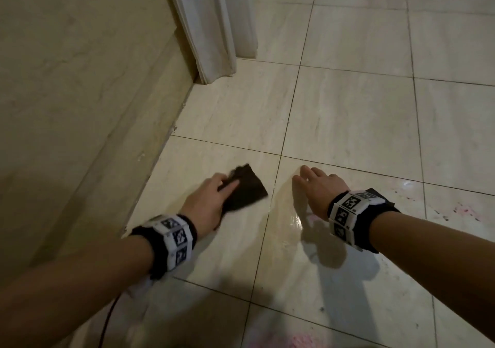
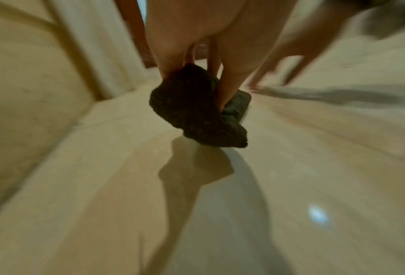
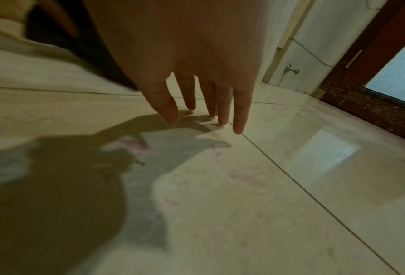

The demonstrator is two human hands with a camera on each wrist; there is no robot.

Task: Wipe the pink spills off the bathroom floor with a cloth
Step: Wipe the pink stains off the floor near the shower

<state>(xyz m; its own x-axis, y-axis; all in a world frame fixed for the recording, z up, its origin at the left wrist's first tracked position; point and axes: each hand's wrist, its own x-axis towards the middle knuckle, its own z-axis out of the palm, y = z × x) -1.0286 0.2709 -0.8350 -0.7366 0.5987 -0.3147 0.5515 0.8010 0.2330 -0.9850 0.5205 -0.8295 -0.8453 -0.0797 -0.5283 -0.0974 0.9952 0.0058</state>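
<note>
Here the left grip point(image 1: 207, 203) pinches the dark cloth point(image 1: 245, 191) — right grip point(image 1: 317, 187) slack, well apart.

We see our left hand point(image 2: 196, 37) from behind, its fingers point(image 2: 232, 81) pinching a dark, nubbly cloth point(image 2: 187, 108) that hangs below the grip, clear of the pale floor point(image 2: 102, 186). Right of the grip, our blurred right hand point(image 2: 291, 55) reaches toward the floor.
</note>
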